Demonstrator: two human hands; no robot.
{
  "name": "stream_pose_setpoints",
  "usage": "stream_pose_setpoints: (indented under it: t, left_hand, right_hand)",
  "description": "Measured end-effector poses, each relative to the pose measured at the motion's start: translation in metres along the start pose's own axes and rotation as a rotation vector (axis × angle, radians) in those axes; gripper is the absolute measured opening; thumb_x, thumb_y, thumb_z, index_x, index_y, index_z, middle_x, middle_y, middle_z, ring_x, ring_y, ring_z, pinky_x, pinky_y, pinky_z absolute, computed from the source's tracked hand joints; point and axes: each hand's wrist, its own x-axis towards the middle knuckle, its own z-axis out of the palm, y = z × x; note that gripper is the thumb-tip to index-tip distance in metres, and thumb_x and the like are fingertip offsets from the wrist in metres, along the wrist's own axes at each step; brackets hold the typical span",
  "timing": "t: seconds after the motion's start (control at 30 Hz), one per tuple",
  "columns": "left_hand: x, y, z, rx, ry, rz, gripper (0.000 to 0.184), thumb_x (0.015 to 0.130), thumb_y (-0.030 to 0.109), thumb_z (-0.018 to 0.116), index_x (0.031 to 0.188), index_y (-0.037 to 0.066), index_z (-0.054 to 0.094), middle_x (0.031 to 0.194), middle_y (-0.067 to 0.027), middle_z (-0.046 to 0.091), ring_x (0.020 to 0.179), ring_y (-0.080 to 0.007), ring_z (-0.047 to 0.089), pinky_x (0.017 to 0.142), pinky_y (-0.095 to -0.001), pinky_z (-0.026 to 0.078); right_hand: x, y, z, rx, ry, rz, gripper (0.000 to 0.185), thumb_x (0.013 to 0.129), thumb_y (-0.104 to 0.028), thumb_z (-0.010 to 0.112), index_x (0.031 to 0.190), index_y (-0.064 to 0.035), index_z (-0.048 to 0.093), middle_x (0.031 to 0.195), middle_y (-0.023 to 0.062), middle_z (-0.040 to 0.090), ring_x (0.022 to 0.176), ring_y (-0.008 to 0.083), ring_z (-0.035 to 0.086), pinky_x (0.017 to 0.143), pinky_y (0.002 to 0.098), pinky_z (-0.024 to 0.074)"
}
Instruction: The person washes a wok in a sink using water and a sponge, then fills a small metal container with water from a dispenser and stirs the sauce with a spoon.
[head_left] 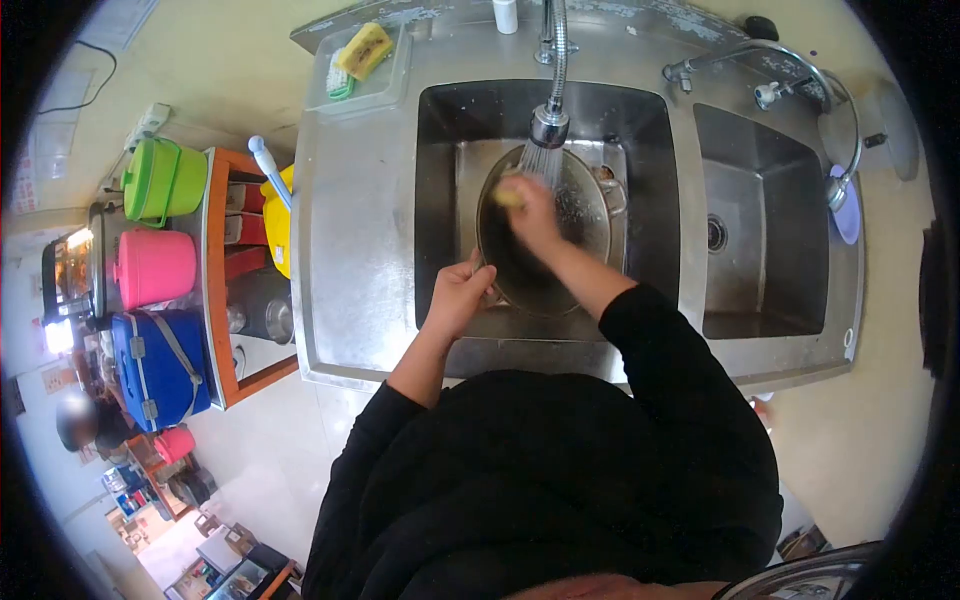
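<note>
A large round metal pot (586,222) sits in the left sink basin (648,130), with a loop handle at its upper right. My left hand (465,293) is closed on the near-left edge of the pot; whether it grips rim or handle I cannot tell. Inside the pot, my right hand (532,215) is closed around a yellowish sponge (508,196), both blurred by motion. Water sprays into the pot from a flexible tap's spray head (550,127) just above my right hand.
A second basin (765,230) with a curved tap (840,100) lies right. On the counter's back left stands a clear plastic tray (385,95) holding a yellow sponge (365,52) and a brush. Left of the counter, an orange-edged shelf (216,290) carries green, pink and blue containers.
</note>
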Motion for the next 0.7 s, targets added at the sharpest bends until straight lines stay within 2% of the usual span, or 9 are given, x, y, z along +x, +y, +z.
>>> stream_pose_setpoints:
  t: [0.07,0.13,0.2,0.3,0.37,0.43,0.53,0.63,0.7]
  left_hand:
    - [-0.001,0.014,0.003,-0.234,0.116,-0.033,0.023,0.085,0.015,0.06,0.064,0.004,0.056,0.068,-0.0017,0.056,0.059,-0.0103,0.053,0.057,-0.0268,0.05]
    - [-0.003,0.023,-0.004,-0.313,0.191,-0.043,0.023,0.084,0.015,0.061,0.064,0.003,0.058,0.065,-0.0019,0.057,0.058,-0.0106,0.054,0.053,-0.0239,0.047]
    - [-0.01,0.013,-0.014,-0.248,0.253,-0.049,0.021,0.083,0.016,0.061,0.068,0.002,0.06,0.063,-0.002,0.057,0.059,-0.0114,0.055,0.051,-0.0248,0.047]
    - [-0.022,0.004,-0.008,0.058,0.134,-0.052,0.021,0.079,0.021,0.065,0.075,0.001,0.065,0.068,-0.0054,0.062,0.058,-0.0124,0.058,0.051,-0.0268,0.048]
    - [-0.022,0.006,0.0,0.19,0.109,-0.002,0.024,0.079,0.023,0.062,0.071,0.001,0.065,0.064,-0.0056,0.062,0.054,-0.0122,0.057,0.052,-0.0267,0.048]
    - [-0.019,0.008,0.005,0.192,0.104,0.068,0.026,0.08,0.023,0.061,0.066,0.002,0.063,0.061,-0.0044,0.06,0.052,-0.012,0.056,0.052,-0.0267,0.048]
    - [-0.013,0.016,0.002,-0.074,0.178,0.077,0.027,0.079,0.021,0.06,0.059,0.004,0.058,0.054,-0.0022,0.054,0.049,-0.0106,0.053,0.049,-0.0262,0.045]
    - [-0.021,0.022,-0.016,-0.163,0.208,0.105,0.029,0.079,0.02,0.06,0.055,0.005,0.053,0.05,-0.0009,0.049,0.047,-0.0096,0.05,0.046,-0.0254,0.043]
    - [-0.025,0.014,-0.02,-0.168,0.155,0.125,0.029,0.078,0.018,0.06,0.054,0.005,0.053,0.05,-0.0011,0.049,0.046,-0.0092,0.049,0.044,-0.0248,0.041]
  right_hand:
    - [-0.023,-0.022,-0.002,0.158,-0.369,-0.064,0.039,0.067,0.01,0.055,0.102,-0.0067,0.06,0.105,0.0146,0.057,0.103,0.0358,0.054,0.087,0.0397,0.045]
    - [-0.041,-0.005,-0.017,0.02,-0.603,-0.112,0.036,0.064,0.008,0.055,0.095,-0.0078,0.062,0.105,0.0139,0.059,0.1,0.0344,0.055,0.087,0.0409,0.0439]
    - [-0.044,0.037,-0.048,-0.378,-0.798,-0.199,0.039,0.064,0.003,0.058,0.098,-0.0151,0.066,0.109,0.013,0.058,0.105,0.0344,0.052,0.091,0.0428,0.0426]
    - [-0.022,0.072,-0.065,-0.599,-0.452,-0.078,0.034,0.069,0.0,0.059,0.101,-0.0098,0.063,0.104,0.0156,0.058,0.1,0.0338,0.054,0.087,0.0407,0.0426]
    - [0.006,0.034,-0.046,-0.511,-0.213,-0.089,0.035,0.067,0.008,0.058,0.101,-0.0015,0.059,0.105,0.0184,0.056,0.104,0.0366,0.052,0.091,0.042,0.0405]
    - [0.016,0.008,-0.011,-0.263,0.033,-0.092,0.032,0.071,0.009,0.056,0.102,-0.0003,0.057,0.104,0.0161,0.057,0.101,0.0313,0.053,0.089,0.0391,0.0417]
    - [-0.017,-0.025,0.004,0.17,-0.412,-0.042,0.027,0.074,0.008,0.053,0.1,-0.0008,0.056,0.101,0.0119,0.058,0.094,0.0217,0.056,0.084,0.0329,0.0435]
    - [-0.043,-0.018,-0.019,0.094,-0.775,-0.165,0.028,0.07,0.01,0.052,0.095,-0.0017,0.059,0.1,0.0118,0.059,0.091,0.0263,0.058,0.081,0.0318,0.045]
    - [-0.036,0.016,-0.043,-0.304,-0.879,-0.369,0.03,0.068,0.012,0.052,0.093,-0.0005,0.061,0.104,0.0137,0.059,0.093,0.0293,0.058,0.082,0.0324,0.0453]
